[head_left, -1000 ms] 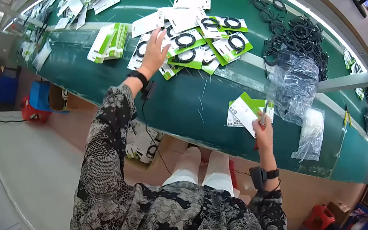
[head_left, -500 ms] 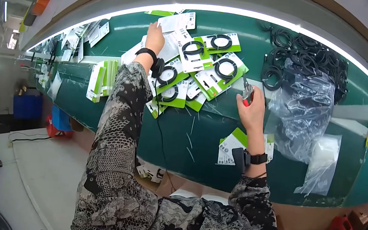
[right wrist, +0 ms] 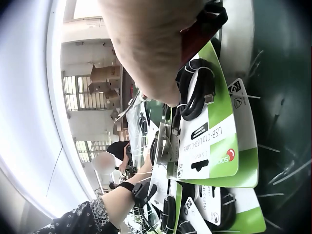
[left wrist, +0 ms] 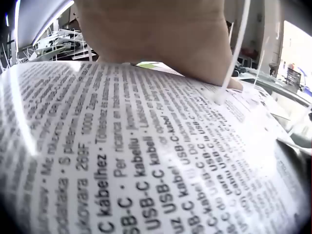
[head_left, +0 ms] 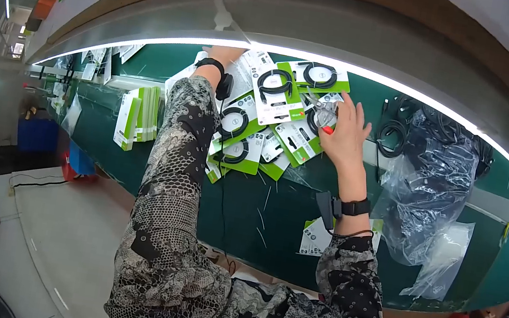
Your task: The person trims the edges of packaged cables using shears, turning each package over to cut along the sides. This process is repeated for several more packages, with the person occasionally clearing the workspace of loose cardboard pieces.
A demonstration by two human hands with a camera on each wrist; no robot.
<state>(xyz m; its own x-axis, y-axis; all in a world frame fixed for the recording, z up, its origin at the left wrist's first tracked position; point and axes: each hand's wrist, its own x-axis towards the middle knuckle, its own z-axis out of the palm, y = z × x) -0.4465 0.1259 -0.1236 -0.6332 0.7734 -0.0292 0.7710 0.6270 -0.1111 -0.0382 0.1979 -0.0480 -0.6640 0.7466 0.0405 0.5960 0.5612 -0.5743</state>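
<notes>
My left hand (head_left: 226,54) reaches to the far side of a pile of packaged cables, its fingers hidden behind the light strip in the head view. In the left wrist view the same hand lies over a white card (left wrist: 146,146) printed with small text, and a white tie strand (left wrist: 239,48) stands up beside it. My right hand (head_left: 350,137) holds red-handled cutters (right wrist: 197,41) at the pile's right side. Just under it is a green-and-white USB-C cable card (right wrist: 209,136) with a coiled black cable (right wrist: 195,90) tied on.
An upright stack of cards (head_left: 138,117) stands left of the pile. To the right are loose black cables (head_left: 392,137) and a clear plastic bag (head_left: 425,193). The light strip (head_left: 375,70) crosses above the bench. Clipped tie ends lie on the green mat (head_left: 240,207).
My left hand has moved farther over the pile and under the light strip. The right hand has travelled with the cutters from the near cards up to the pile. The head view has tilted upward.
</notes>
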